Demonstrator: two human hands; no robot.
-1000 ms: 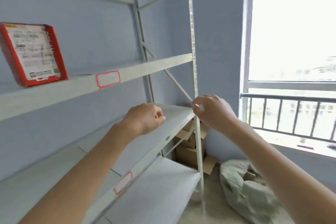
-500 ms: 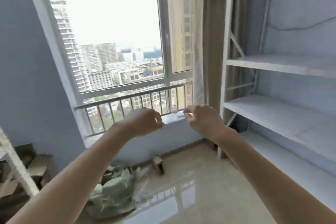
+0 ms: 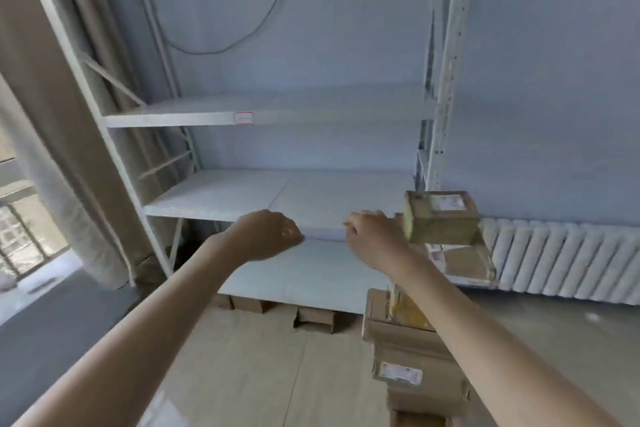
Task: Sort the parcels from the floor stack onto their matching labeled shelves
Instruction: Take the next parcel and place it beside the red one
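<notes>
The person has turned from the window to a white shelf rack (image 3: 221,199) with nothing on it. Both the left hand (image 3: 268,234) and right hand (image 3: 375,236) are curled and hold nothing. The parcel stack (image 3: 412,350) stands on the floor just below the right arm, so picking one up likely comes next.

wall (image 3: 346,28): pale blue | radiator (image 3: 561,260): white | curtain (image 3: 31,80): beige | floor (image 3: 242,357): glossy tile

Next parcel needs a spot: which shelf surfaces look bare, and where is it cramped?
The middle shelf is bare from its left post to the top parcel of the floor stack. The labeled upper shelf and low shelf look bare too. It is crowded at right, around the stack beside the right hand.
</notes>
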